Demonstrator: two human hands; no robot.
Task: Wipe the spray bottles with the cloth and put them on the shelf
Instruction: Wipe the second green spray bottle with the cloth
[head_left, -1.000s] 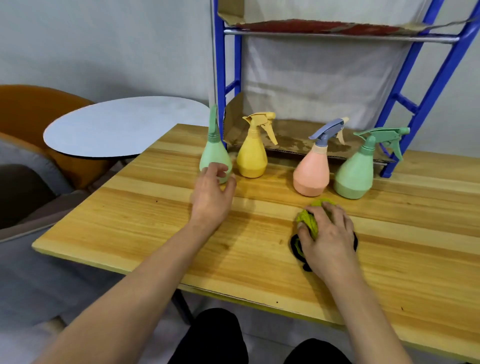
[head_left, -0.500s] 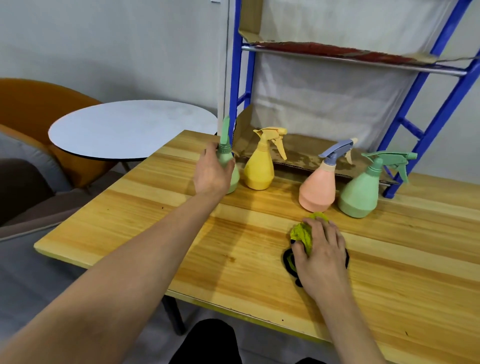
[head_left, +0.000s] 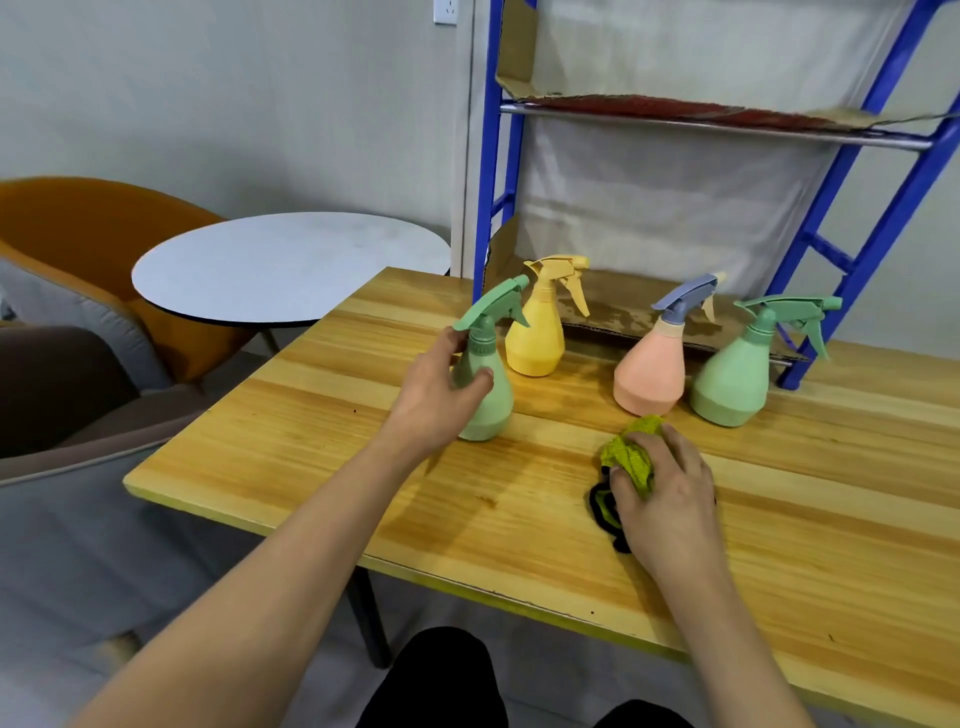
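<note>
Four spray bottles stand on the wooden table (head_left: 322, 467). My left hand (head_left: 434, 397) grips the leftmost pale green bottle (head_left: 488, 395) around its body, its nozzle pointing left. Behind it stands a yellow bottle (head_left: 537, 338). Further right are a pink bottle with a blue-grey trigger (head_left: 652, 374) and another green bottle (head_left: 732, 384). My right hand (head_left: 667, 499) is closed on a green and black cloth (head_left: 626, 457) that rests on the table. The blue metal shelf (head_left: 862, 249) rises behind the bottles, its levels lined with cardboard.
A round white side table (head_left: 291, 265) stands left of the wooden table, with an orange chair (head_left: 93, 228) behind it. A grey and brown seat (head_left: 57, 395) is at the far left. My knees show below the table's near edge.
My left hand closed on the leftmost green bottle, turned it and drew it forward, away from the yellow one. My right hand stayed on the cloth.
</note>
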